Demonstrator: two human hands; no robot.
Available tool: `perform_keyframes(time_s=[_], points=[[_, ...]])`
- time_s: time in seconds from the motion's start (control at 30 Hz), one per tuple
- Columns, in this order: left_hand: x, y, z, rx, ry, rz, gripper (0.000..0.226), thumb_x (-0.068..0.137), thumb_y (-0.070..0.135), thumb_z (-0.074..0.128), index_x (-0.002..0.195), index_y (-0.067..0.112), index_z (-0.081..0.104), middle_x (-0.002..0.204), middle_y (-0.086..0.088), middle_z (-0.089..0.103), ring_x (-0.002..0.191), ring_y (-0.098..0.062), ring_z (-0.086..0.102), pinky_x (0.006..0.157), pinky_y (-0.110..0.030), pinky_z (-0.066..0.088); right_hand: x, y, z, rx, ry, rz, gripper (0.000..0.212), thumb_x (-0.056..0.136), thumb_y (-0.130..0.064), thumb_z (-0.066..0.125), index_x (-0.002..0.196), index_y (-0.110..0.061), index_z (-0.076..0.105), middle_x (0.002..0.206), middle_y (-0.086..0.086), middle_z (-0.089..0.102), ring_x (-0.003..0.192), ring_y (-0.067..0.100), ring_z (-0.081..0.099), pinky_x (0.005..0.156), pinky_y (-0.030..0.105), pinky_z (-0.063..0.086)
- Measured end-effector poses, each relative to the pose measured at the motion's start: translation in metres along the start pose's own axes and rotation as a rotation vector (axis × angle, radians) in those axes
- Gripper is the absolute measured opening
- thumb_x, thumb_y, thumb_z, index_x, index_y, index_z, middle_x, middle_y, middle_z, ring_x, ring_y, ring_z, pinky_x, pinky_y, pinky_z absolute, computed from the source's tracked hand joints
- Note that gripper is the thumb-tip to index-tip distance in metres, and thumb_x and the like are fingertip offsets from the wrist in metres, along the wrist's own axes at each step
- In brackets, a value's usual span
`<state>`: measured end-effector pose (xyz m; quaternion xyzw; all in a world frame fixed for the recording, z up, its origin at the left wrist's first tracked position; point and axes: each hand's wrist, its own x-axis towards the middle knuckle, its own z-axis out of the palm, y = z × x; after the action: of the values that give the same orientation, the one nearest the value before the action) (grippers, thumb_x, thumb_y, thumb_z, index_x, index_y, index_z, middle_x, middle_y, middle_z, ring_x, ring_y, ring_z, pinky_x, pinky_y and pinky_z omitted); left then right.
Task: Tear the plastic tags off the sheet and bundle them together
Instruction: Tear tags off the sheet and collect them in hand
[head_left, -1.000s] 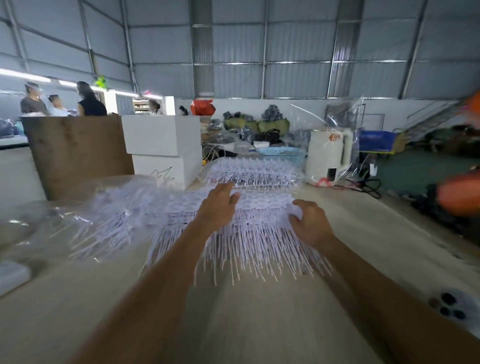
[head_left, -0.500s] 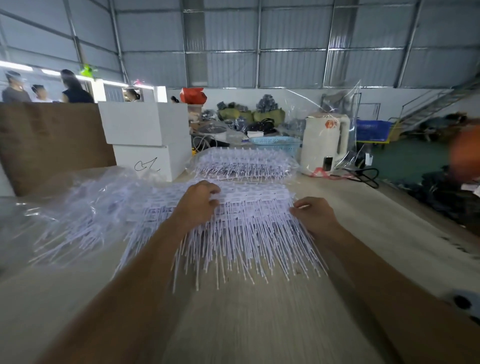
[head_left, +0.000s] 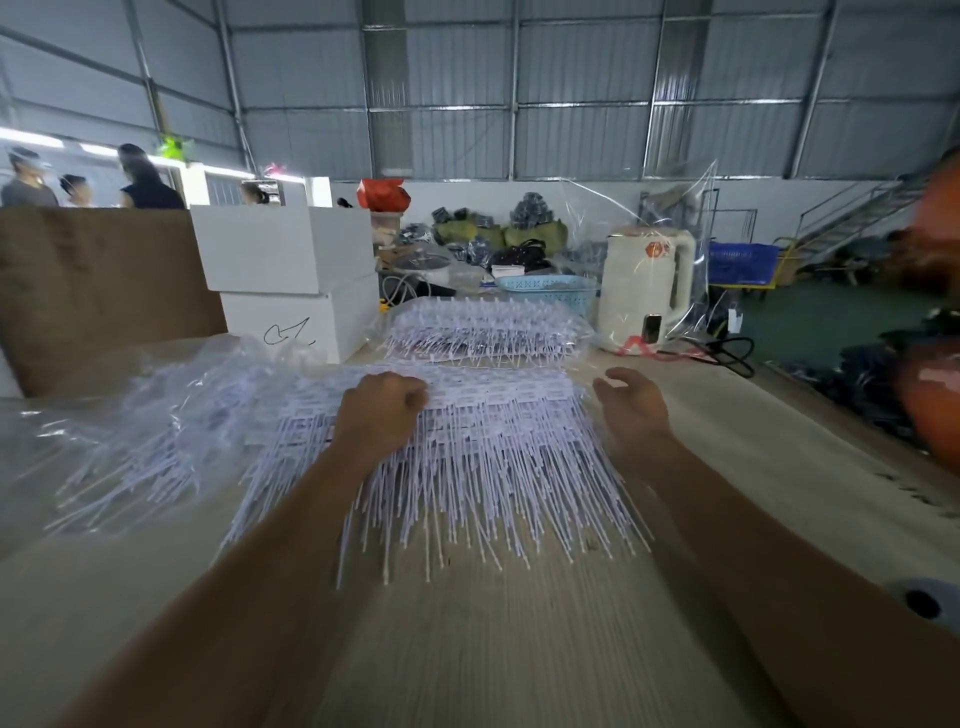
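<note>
Bench (head_left: 519, 649), pale wood grain, runs forward from the camera. Bare near edge; work piled at mid-depth.

Stack of tag sheets (head_left: 467, 447) lies flat mid-bench, header strips at the far side, thin white tails fanned toward the person. Many layers; tails splay unevenly.

Second pile of sheets (head_left: 483, 332) sits further back, apart from the first. Crumpled clear plastic bag (head_left: 135, 410) with more tags inside lies to the left, just beside the main stack.

White boxes (head_left: 291, 275) stacked behind left; cream kettle (head_left: 644, 286) behind right, next to a blue basket (head_left: 545, 291).

Left hand (head_left: 382, 410) rests on the stack's left part, fingers curled down onto the header strips; seems to press or pinch the top layers, though what exactly is gripped is hidden under the knuckles. Right hand (head_left: 631, 410) hovers at the stack's right edge, fingers loosely spread and relaxed, holding nothing, perhaps touching the outer tails.

No bundle visible yet; judged early, a strip about to be separated.

Risks from here:
- Tails of neighbouring layers look interlaced; pulling one strip may drag several and scatter the fan.
- With only the left hand pinning, the stack could slide on the smooth bench.
- An uneven tear could snap thin tails or leave tags on the header.
- Loose tags could mix into the bag pile at left.
</note>
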<state>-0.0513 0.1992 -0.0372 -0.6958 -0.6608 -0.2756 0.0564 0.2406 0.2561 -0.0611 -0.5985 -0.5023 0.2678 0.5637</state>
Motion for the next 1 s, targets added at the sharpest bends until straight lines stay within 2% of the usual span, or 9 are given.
perform_keyframes(time_s=[0.07,0.13,0.3,0.4,0.57,0.67,0.8,0.93,1.0], points=[[0.001,0.001,-0.001,-0.031,0.068,-0.034,0.038,0.098,0.006,0.049,0.062,0.013,0.058,0.069,-0.012,0.059,0.076,-0.033,0.058,0.067,-0.038,0.048,0.009,-0.006,0.009,-0.117,-0.016,0.012,0.025,0.097,-0.027,0.063,0.112,-0.012,0.074,0.103,0.010,0.075,0.086,0.025,0.069,0.084,0.033,0.053],[0.003,0.001,-0.006,-0.055,0.132,-0.054,0.042,0.094,0.002,0.049,0.055,0.017,0.041,0.060,-0.009,0.048,0.066,-0.030,0.050,0.061,-0.037,0.044,0.015,-0.010,0.019,-0.194,-0.050,0.035,0.028,0.096,-0.029,0.064,0.097,-0.004,0.077,0.096,0.013,0.075,0.090,0.030,0.068,0.080,0.031,0.049],[0.012,0.005,-0.009,-0.149,0.226,-0.034,0.033,0.093,0.001,0.055,0.065,0.017,0.056,0.065,-0.009,0.053,0.065,-0.022,0.051,0.064,-0.030,0.039,0.034,-0.009,0.035,-0.265,0.024,0.082,0.027,0.093,-0.024,0.064,0.104,-0.002,0.076,0.103,0.018,0.074,0.101,0.035,0.069,0.083,0.032,0.050],[0.014,0.011,-0.004,-0.254,0.256,-0.010,0.023,0.097,0.004,0.056,0.094,0.007,0.078,0.093,-0.016,0.075,0.085,-0.029,0.069,0.081,-0.032,0.052,0.041,-0.012,0.040,-0.221,0.121,0.059,0.026,0.095,-0.019,0.058,0.106,0.000,0.074,0.106,0.019,0.073,0.102,0.036,0.069,0.088,0.037,0.055],[0.016,0.012,-0.010,-0.336,0.285,-0.028,0.030,0.102,0.015,0.055,0.129,0.014,0.068,0.128,-0.007,0.068,0.110,-0.023,0.068,0.098,-0.019,0.041,0.043,-0.020,0.043,0.155,0.135,0.009,0.017,0.094,-0.008,0.059,0.097,-0.008,0.076,0.099,0.016,0.074,0.094,0.030,0.066,0.088,0.042,0.055],[0.016,0.015,-0.017,-0.390,0.313,0.038,0.030,0.101,0.013,0.057,0.129,0.013,0.067,0.134,-0.003,0.064,0.126,-0.016,0.060,0.102,-0.011,0.032,0.030,-0.032,0.033,0.427,0.037,0.023,0.019,0.094,-0.005,0.064,0.083,-0.019,0.070,0.092,0.008,0.069,0.084,0.018,0.062,0.072,0.027,0.050],[0.014,0.026,-0.034,-0.534,0.482,0.139,0.024,0.097,0.013,0.063,0.118,0.015,0.075,0.121,0.002,0.071,0.114,-0.005,0.065,0.103,-0.016,0.045,0.004,-0.037,0.008,0.701,-0.107,0.067,0.014,0.101,-0.019,0.058,0.091,-0.018,0.067,0.099,0.006,0.073,0.092,0.016,0.069,0.084,0.031,0.053],[0.012,0.036,-0.057,-0.646,0.640,0.198,0.024,0.089,0.016,0.061,0.105,0.018,0.079,0.099,0.012,0.074,0.085,-0.009,0.073,0.084,-0.025,0.059,-0.019,-0.030,-0.008,0.900,-0.253,0.215,0.048,0.105,-0.047,0.044,0.117,-0.007,0.066,0.111,0.011,0.074,0.099,0.022,0.071,0.090,0.038,0.053],[0.008,0.040,-0.062,-0.650,0.644,0.242,0.024,0.088,0.013,0.061,0.102,0.016,0.080,0.097,0.010,0.075,0.086,-0.009,0.073,0.085,-0.029,0.059,-0.025,-0.032,-0.014,1.000,-0.323,0.252,0.061,0.103,-0.059,0.043,0.131,-0.008,0.060,0.122,0.014,0.071,0.111,0.026,0.069,0.096,0.043,0.054]])
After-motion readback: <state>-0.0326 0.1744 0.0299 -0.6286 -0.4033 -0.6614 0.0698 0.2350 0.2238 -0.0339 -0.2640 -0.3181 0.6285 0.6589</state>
